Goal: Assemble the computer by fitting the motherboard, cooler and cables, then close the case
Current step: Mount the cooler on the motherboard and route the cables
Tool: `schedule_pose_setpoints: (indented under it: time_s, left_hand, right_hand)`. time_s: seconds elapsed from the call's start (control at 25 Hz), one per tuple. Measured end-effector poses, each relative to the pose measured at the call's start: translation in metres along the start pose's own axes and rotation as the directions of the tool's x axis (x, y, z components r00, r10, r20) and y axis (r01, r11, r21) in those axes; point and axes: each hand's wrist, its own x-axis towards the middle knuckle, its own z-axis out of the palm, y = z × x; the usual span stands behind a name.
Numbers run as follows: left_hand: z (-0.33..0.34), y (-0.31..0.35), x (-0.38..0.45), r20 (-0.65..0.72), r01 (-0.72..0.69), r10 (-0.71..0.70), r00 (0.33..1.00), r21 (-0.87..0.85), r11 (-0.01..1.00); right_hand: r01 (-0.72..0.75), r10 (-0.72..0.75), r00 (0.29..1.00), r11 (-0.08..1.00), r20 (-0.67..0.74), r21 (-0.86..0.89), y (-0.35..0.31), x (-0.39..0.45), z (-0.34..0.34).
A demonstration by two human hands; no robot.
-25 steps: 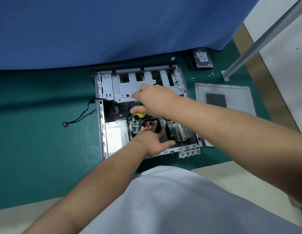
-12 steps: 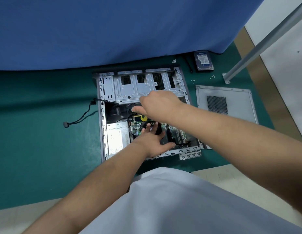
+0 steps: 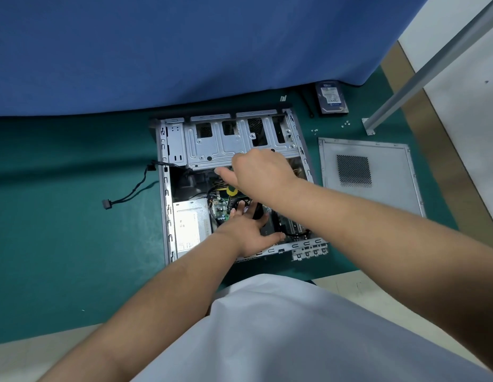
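An open grey computer case (image 3: pixel 166 194) lies flat on the green mat. Inside it I see a strip of the green motherboard (image 3: pixel 221 211) and the black cooler (image 3: pixel 257 213). My left hand (image 3: pixel 248 232) rests on the cooler with its fingers spread and straight. My right hand (image 3: pixel 263 172) hovers over the middle of the case below the drive cage (image 3: pixel 220 144). It grips a screwdriver (image 3: pixel 232 191) with a yellow and black handle that points down at the board. The screwdriver's tip is hidden.
A silver power supply (image 3: pixel 188 227) fills the case's near left corner. A black cable (image 3: pixel 129 193) trails left onto the mat. The grey side panel (image 3: pixel 377 166) lies to the right, with a hard drive (image 3: pixel 332 97), loose screws (image 3: pixel 345 124) and a metal post (image 3: pixel 432 59) behind it.
My right hand with the screwdriver has shifted a little nearer, from the drive cage edge toward the motherboard. My left hand stays on the cooler.
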Motion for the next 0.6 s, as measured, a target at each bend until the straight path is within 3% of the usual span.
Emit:
schedule_pose_setpoints:
  time_s: [0.08,0.24,0.32,0.44,0.6]
  left_hand:
    - [-0.001,0.0,-0.001,0.001,-0.001,0.001,1.0,-0.001,1.0]
    - [0.001,0.001,-0.001,0.006,0.014,-0.014,1.0,0.01,1.0]
    - [0.001,0.001,0.0,0.013,0.023,-0.024,1.0,0.011,1.0]
    - [0.001,0.0,0.001,0.009,0.021,-0.021,1.0,0.007,1.0]
    - [0.002,-0.002,0.003,-0.021,-0.014,0.014,1.0,0.009,1.0]
  right_hand:
    - [0.032,-0.033,0.999,0.997,0.01,0.065,0.005,0.004,0.001]
    - [0.282,-0.325,0.932,0.928,0.158,0.241,0.02,0.01,-0.02]
    - [0.314,-0.354,0.92,0.923,0.169,0.222,0.022,0.014,-0.026]
    - [0.254,-0.265,0.962,0.957,0.065,0.142,0.015,0.011,-0.015]
    - [-0.004,0.0,0.993,1.0,-0.118,-0.031,-0.002,0.0,0.012]
